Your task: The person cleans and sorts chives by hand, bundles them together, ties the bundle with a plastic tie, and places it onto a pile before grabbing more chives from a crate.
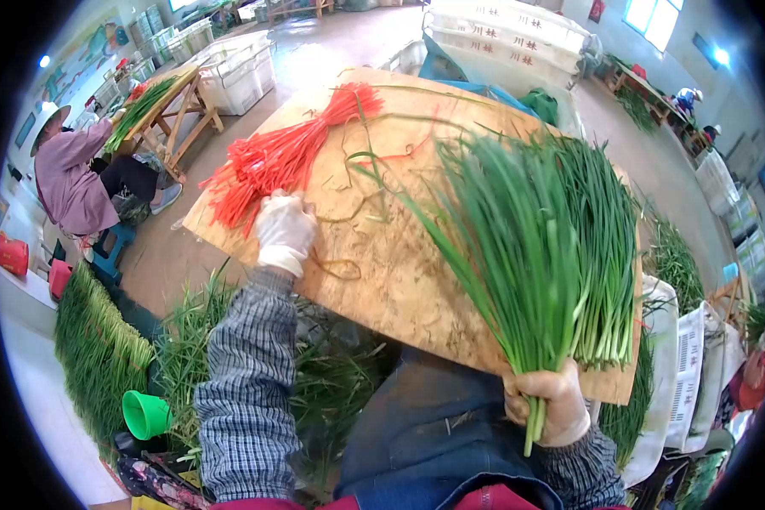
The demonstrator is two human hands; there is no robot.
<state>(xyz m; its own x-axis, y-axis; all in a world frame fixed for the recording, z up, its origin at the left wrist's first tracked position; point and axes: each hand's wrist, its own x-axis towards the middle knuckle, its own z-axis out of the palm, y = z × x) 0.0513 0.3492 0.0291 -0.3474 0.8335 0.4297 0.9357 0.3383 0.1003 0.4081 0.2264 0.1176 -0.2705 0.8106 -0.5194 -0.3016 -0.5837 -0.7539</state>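
Observation:
My right hand (552, 404), in a thin glove, is wrapped round the pale stem ends of a bunch of green garlic chives (518, 246). The leaves fan up and away over the board, slightly blurred. Beside it on the right lies a pile of more chives (599, 255), stems toward me. My left hand (285, 231), in a white glove, has its fingers curled at the lower edge of a bundle of red plastic strips (276, 157). The fingertips are partly hidden among the strips. Both lie on a wooden board (391, 255).
Loose chive leaves and a tan strap lie on the board. Below left are heaped greens (195, 348) and a green cup (147, 415). White crates (506, 42) are stacked beyond the board. A seated person (81, 170) works at another table on the left.

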